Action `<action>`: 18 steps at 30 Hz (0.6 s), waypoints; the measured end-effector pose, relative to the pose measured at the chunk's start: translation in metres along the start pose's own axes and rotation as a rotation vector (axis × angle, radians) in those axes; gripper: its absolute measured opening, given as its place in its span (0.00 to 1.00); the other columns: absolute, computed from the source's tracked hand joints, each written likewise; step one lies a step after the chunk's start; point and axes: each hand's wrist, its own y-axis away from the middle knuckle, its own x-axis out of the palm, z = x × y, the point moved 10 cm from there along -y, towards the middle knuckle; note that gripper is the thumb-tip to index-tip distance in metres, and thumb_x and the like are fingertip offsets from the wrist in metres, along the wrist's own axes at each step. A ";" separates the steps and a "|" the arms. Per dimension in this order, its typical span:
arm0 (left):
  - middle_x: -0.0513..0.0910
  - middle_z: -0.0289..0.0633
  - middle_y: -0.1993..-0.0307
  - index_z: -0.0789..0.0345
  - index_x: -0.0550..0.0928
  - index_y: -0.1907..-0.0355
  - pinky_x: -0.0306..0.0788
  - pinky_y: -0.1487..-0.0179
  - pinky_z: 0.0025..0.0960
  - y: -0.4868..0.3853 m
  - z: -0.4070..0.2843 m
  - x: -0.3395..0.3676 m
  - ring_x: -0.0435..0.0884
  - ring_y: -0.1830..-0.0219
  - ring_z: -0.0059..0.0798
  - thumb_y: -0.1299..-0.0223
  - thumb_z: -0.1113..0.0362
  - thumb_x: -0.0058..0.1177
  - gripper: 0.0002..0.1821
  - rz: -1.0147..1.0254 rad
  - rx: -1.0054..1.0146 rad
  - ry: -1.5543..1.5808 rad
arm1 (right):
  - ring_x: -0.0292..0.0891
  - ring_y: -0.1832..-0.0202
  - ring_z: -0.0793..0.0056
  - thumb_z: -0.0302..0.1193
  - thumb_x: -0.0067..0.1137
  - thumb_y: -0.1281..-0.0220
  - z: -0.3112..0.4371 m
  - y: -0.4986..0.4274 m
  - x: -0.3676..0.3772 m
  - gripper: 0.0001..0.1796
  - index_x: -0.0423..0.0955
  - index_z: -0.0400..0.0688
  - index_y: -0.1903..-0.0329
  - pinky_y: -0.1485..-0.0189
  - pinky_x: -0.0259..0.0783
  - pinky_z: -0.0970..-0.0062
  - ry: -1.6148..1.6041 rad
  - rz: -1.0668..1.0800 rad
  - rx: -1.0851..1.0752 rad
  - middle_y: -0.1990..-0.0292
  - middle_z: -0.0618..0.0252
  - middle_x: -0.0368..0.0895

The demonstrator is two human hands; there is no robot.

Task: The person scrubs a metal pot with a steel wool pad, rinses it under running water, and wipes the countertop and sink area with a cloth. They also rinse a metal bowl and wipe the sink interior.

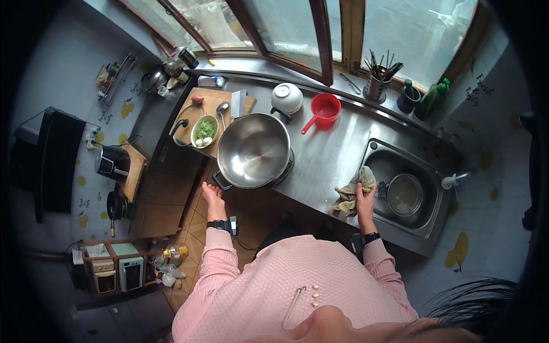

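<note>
My right hand [366, 200] grips a stained, crumpled cloth [352, 193] at the front left rim of the steel sink [430, 221]. In the sink sits a round metal bowl [404, 194] of cloudy water, with a dark scrubber-like thing [383, 189] touching its left side. My left hand [213, 198] is raised, palm up, just below the near black handle [221, 182] of a large stainless steel wok [255, 150]. That hand holds nothing; whether its fingertips touch the handle is hard to tell. The wok rests on a dark stand or burner, mostly hidden beneath it.
A red plastic ladle [324, 109] and an upturned white bowl [287, 98] stand on the steel counter [319, 150]. The cutting board [194, 111] bears a cleaver [238, 103], a spoon [222, 109], an onion [197, 99] and a bowl of chopped greens with eggs [204, 132].
</note>
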 end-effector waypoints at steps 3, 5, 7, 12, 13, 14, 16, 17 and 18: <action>0.78 0.40 0.49 0.68 0.76 0.44 0.76 0.44 0.33 0.014 -0.013 -0.044 0.79 0.50 0.30 0.23 0.57 0.58 0.18 -0.130 0.172 -0.029 | 0.47 0.13 0.33 0.42 0.78 0.34 -0.032 0.019 0.082 0.60 0.47 0.62 0.07 0.13 0.53 0.46 0.796 0.503 -0.125 0.10 0.44 0.43; 0.76 0.41 0.47 0.68 0.74 0.43 0.76 0.44 0.34 0.033 -0.030 -0.069 0.77 0.50 0.30 0.25 0.64 0.56 0.14 -0.250 0.377 0.024 | 0.35 0.10 0.31 0.47 0.82 0.42 -0.061 0.045 0.109 0.67 0.46 0.58 0.07 0.11 0.44 0.36 1.171 0.726 -0.241 0.07 0.54 0.36; 0.71 0.45 0.41 0.69 0.73 0.43 0.77 0.44 0.36 0.063 -0.062 -0.084 0.77 0.52 0.31 0.26 0.70 0.55 0.14 -0.329 0.677 -0.031 | 0.34 0.09 0.33 0.48 0.81 0.40 -0.066 0.052 0.113 0.67 0.44 0.57 0.06 0.11 0.43 0.34 1.172 0.648 -0.304 0.07 0.55 0.34; 0.68 0.46 0.38 0.68 0.73 0.42 0.77 0.46 0.34 0.130 -0.106 -0.072 0.76 0.53 0.29 0.27 0.74 0.56 0.15 -0.235 1.044 -0.197 | 0.37 0.10 0.31 0.50 0.77 0.35 -0.064 0.048 0.120 0.63 0.44 0.58 0.06 0.15 0.48 0.28 1.246 0.634 -0.331 0.06 0.55 0.35; 0.69 0.46 0.38 0.68 0.73 0.42 0.77 0.47 0.34 0.138 -0.113 -0.063 0.76 0.53 0.29 0.28 0.74 0.56 0.15 -0.192 1.102 -0.228 | 0.37 0.10 0.31 0.50 0.77 0.35 -0.068 0.045 0.119 0.63 0.44 0.59 0.06 0.16 0.48 0.25 1.299 0.659 -0.256 0.06 0.55 0.35; 0.69 0.45 0.38 0.68 0.74 0.43 0.77 0.48 0.33 0.143 -0.116 -0.054 0.76 0.52 0.29 0.28 0.75 0.56 0.14 -0.180 1.130 -0.292 | 0.37 0.09 0.32 0.48 0.74 0.31 -0.070 0.042 0.117 0.58 0.46 0.64 0.07 0.19 0.48 0.19 1.244 0.682 -0.173 0.06 0.60 0.36; 0.68 0.46 0.37 0.69 0.74 0.43 0.77 0.46 0.33 0.144 -0.122 -0.043 0.76 0.52 0.29 0.28 0.75 0.56 0.14 -0.164 1.159 -0.283 | 0.36 0.08 0.36 0.45 0.70 0.26 -0.063 0.038 0.118 0.50 0.53 0.64 0.08 0.20 0.48 0.17 1.135 0.699 -0.161 0.06 0.62 0.38; 0.68 0.46 0.37 0.69 0.74 0.43 0.77 0.46 0.34 0.139 -0.121 -0.033 0.76 0.51 0.30 0.28 0.76 0.55 0.14 -0.103 1.143 -0.281 | 0.35 0.08 0.37 0.43 0.68 0.23 -0.069 0.034 0.111 0.46 0.56 0.63 0.09 0.20 0.48 0.16 1.124 0.687 -0.072 0.06 0.63 0.38; 0.67 0.46 0.36 0.71 0.73 0.42 0.77 0.45 0.35 0.135 -0.123 -0.027 0.75 0.50 0.30 0.27 0.76 0.55 0.14 -0.036 1.165 -0.181 | 0.39 0.08 0.39 0.43 0.64 0.20 -0.067 0.031 0.108 0.38 0.64 0.61 0.13 0.18 0.49 0.22 1.032 0.671 -0.076 0.07 0.62 0.45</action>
